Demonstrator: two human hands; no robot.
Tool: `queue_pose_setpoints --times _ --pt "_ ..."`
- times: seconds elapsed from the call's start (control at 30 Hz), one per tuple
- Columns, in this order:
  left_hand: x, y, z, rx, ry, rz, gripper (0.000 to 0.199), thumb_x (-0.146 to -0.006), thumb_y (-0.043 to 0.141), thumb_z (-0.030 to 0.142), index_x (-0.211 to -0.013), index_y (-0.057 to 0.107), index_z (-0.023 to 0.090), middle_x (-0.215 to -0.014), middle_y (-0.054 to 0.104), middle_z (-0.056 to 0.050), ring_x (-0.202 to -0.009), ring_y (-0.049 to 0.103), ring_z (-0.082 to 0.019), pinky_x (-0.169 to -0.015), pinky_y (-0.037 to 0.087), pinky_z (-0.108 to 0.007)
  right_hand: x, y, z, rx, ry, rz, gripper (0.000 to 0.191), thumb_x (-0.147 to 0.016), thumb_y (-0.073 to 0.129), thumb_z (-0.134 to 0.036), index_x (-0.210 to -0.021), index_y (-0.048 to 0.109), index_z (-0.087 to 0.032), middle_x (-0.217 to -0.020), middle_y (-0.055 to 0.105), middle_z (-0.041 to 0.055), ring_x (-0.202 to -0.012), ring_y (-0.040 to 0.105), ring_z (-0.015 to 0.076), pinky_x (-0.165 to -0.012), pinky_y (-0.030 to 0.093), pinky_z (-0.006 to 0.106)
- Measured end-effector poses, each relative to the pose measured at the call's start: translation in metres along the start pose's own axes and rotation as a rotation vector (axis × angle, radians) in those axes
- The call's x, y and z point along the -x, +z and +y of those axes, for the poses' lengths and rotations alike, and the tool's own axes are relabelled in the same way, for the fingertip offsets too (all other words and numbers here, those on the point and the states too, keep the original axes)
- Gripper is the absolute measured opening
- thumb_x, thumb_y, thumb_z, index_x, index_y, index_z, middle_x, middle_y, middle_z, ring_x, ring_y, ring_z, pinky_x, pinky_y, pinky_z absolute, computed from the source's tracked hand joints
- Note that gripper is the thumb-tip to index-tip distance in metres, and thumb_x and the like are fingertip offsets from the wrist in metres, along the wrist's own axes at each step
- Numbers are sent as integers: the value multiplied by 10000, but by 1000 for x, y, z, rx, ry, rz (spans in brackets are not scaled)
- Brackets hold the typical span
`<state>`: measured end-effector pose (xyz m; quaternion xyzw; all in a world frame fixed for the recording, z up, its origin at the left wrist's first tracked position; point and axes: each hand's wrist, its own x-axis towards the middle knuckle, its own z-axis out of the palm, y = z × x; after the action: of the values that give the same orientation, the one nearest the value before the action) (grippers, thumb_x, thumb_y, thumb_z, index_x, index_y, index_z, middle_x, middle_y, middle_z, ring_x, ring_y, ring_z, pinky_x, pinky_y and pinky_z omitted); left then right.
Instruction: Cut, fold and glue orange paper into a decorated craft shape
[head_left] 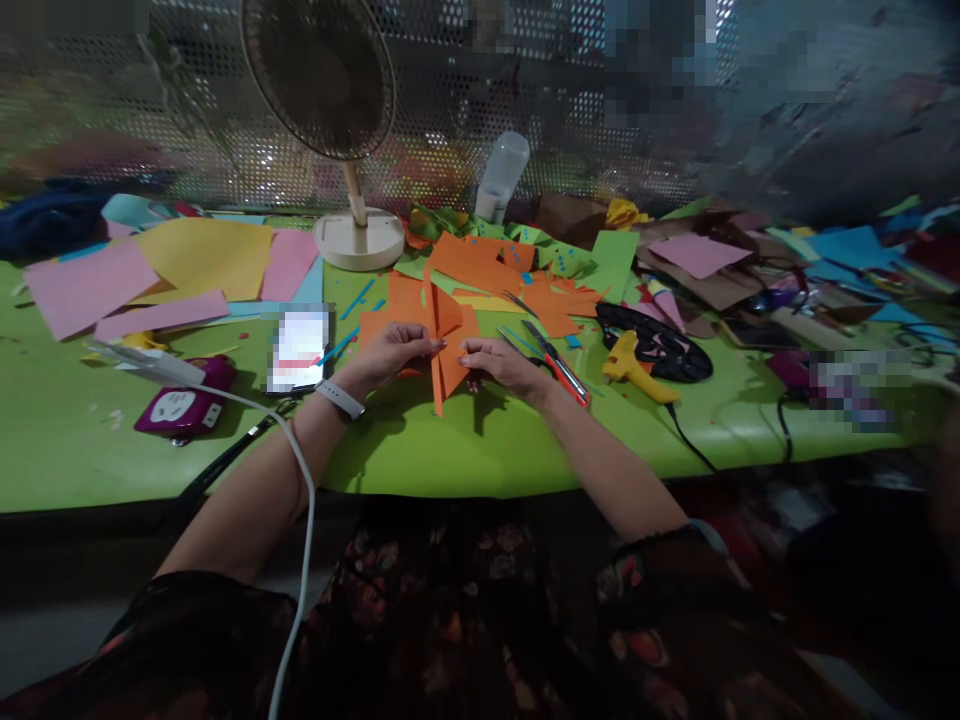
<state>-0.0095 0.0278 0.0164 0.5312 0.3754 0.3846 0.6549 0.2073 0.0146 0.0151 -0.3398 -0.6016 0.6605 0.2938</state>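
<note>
Between my two hands is a piece of folded orange paper [447,362], raised above the green table with its folds standing upright. My left hand [397,352] pinches its left side between thumb and fingers. On the other side, my right hand [501,362] grips the same paper near its middle. More orange sheets [375,325] lie beneath and behind it. Close to my right hand rest a red-handled box cutter [562,370] and dark scissors [525,345]. A thin blue paper strip [337,350] lies near my left wrist.
A white desk fan [360,240] stands behind the papers. Right of my hands are a yellow glue gun [634,370] with its cord and a black tray [686,350]. A phone [300,350] and a purple power adapter [184,400] lie left; a white cable [309,500] crosses my left arm.
</note>
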Motion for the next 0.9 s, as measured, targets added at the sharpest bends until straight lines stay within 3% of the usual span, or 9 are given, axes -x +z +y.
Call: queue_pose_setpoints --times 0.2,0.3,0.43,0.6,0.73,0.8,0.9 --pt "4 2 3 -68 -79 -84 349 -663 845 270 -533 542 154 -498 459 58 -446 391 -45 -443 338 -182 -3 -12 1 56 -69 111 177 -810 617 -344 -844 612 -170 -661 635 -12 -520 539 93 -461 379 212" --pt "5 3 4 -120 -102 -142 315 -638 862 278 -560 584 152 -532 518 42 -473 434 -56 -458 350 -185 -4 -9 0 83 -102 134 286 -759 736 -407 -865 614 -171 -647 618 -32 -508 525 82 -480 408 211" --pt "5 2 5 -161 -101 -192 300 -664 847 273 -566 590 152 -541 549 33 -494 478 -63 -488 376 -186 -5 -6 3 118 -146 186 316 -736 770 -433 -724 579 -181 -556 564 -53 -464 484 73 -462 407 212" --pt "0 -5 2 -165 -56 -103 216 -713 827 289 -690 669 143 -610 634 1 -495 505 -59 -466 363 -167 -4 -5 4 112 -113 253 295 -737 751 -428 -680 596 -184 -539 599 -29 -444 494 82 -436 406 218" --pt "-2 -9 2 -155 -34 -57 216 -688 846 297 -760 715 141 -726 719 -38 -599 617 -96 -559 468 -186 -2 -3 1 115 -17 163 293 -696 766 -426 -678 649 -158 -543 626 5 -461 533 98 -458 429 232" --pt "-1 -11 5 -180 -48 -89 210 -684 848 289 -785 736 142 -771 744 -56 -641 648 -114 -594 495 -199 0 -7 0 122 17 108 311 -687 774 -440 -720 677 -147 -601 663 30 -508 574 111 -485 444 234" --pt "3 -14 11 -260 -59 -162 168 -698 830 266 -798 768 146 -795 756 -70 -652 650 -113 -595 492 -191 5 -19 -6 93 6 131 415 -708 745 -565 -812 697 -166 -703 698 41 -596 628 135 -531 466 240"
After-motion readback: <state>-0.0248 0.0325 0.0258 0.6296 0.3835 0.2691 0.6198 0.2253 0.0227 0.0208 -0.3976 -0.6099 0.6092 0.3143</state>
